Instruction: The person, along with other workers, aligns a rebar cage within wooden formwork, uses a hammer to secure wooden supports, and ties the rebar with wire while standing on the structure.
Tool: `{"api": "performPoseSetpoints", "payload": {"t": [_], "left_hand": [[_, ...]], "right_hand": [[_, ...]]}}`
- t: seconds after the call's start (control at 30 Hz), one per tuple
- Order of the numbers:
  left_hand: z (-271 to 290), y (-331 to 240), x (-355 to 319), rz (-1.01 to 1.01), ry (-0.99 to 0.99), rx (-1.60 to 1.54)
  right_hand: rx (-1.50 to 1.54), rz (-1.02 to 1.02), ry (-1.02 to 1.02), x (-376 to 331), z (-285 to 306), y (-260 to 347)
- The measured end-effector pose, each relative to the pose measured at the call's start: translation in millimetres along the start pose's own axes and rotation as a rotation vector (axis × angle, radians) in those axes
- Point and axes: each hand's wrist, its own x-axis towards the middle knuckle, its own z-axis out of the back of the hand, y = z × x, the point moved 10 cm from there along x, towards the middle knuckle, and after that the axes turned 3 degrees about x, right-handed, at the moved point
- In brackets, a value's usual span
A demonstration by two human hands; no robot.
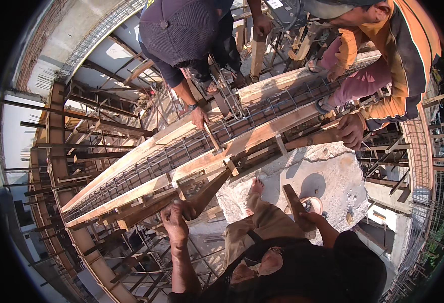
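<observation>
Left hand (pixel 175 217) is clamped on a stiff, heavy-looking wooden brace (pixel 209 192) just under the beam formwork (pixel 191 146), right hand (pixel 310 218) wrapped around a short timber block (pixel 295 202) — grab both mid-length.

pale wooden formwork (pixel 131 166), dark checked cap (pixel 179 30), orange jacket (pixel 408 55)

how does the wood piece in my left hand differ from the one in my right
The left hand grips a long brace that slants up to the plank formwork, its far end touching it. The right hand holds a short wood block, clear of the formwork and upright beside the knee. The brace looks slimmer, the block stubbier. Both are dark brown wood, each gripped in one bare hand.
</observation>
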Motion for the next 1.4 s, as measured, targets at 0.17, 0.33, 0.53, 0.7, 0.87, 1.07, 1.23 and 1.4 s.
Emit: {"api": "performPoseSetpoints", "payload": {"t": [0.17,0.33,0.53,0.7,0.87,1.07,1.23,1.4], "left_hand": [[31.8,-7.8,-9.0,-0.06,-0.106,-0.033],[-7.0,-2.9,5.6,-0.112,-0.038,-0.278],[3.2,-5.9,2.5,-0.183,-0.08,-0.342],[12.8,-5.0,-5.2,-0.223,-0.221,-0.227],[6.3,1.8,-4.6,-0.254,-0.237,-0.119],[-13.1,10.9,-4.0,-0.245,-0.183,-0.292],[-41.8,31.0,-1.2,-0.229,-0.142,-0.302],[-25.2,37.2,-6.6,-0.234,-0.192,-0.268]], "right_hand": [[0.312,-0.063,0.122,11.5,-57.6,21.7],[0.349,-0.026,-0.251,83.3,45.8,-22.7],[0.637,0.425,-0.38,111.8,95.5,13.0],[0.495,0.443,-0.801,68.7,45.9,39.4],[0.711,0.403,-0.804,18.9,19.4,70.1],[0.752,0.361,-1.02,34.0,67.9,57.0],[1.279,0.401,-0.946,80.7,99.4,12.8],[0.382,0.238,-0.416,95.8,28.0,6.7]]}}
